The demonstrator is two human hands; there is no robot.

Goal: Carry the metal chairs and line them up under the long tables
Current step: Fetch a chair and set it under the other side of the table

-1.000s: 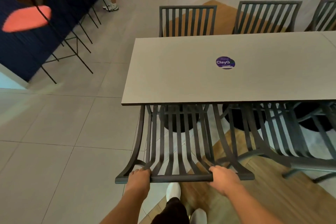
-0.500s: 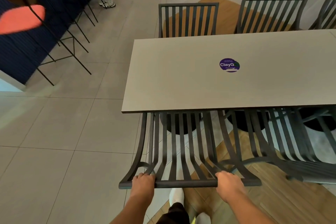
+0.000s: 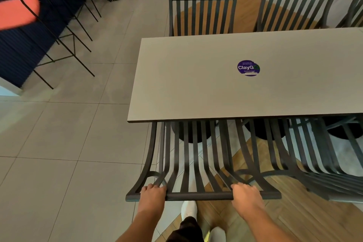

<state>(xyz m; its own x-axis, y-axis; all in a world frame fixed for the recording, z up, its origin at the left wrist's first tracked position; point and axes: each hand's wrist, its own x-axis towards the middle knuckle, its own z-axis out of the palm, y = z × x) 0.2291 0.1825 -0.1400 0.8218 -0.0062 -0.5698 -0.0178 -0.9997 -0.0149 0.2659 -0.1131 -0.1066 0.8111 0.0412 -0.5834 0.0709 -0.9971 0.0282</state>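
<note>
Metal chair [image 3: 196,163] sits half tucked under the tabletop [image 3: 235,76], seat hidden below its near edge. Left hand [image 3: 152,195] and right hand [image 3: 246,195] both clench the top rail. Looks rigid and fairly heavy, so that rail's the sensible grip.

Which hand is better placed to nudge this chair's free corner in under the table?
Left, probably. The left hand grips the chair near the table's open end; the right hand sits beside the neighbouring chair.

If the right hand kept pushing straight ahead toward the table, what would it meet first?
The right hand, gripping the chair's top rail, would probably meet the near edge of the long table first, though depth is unclear.
</note>
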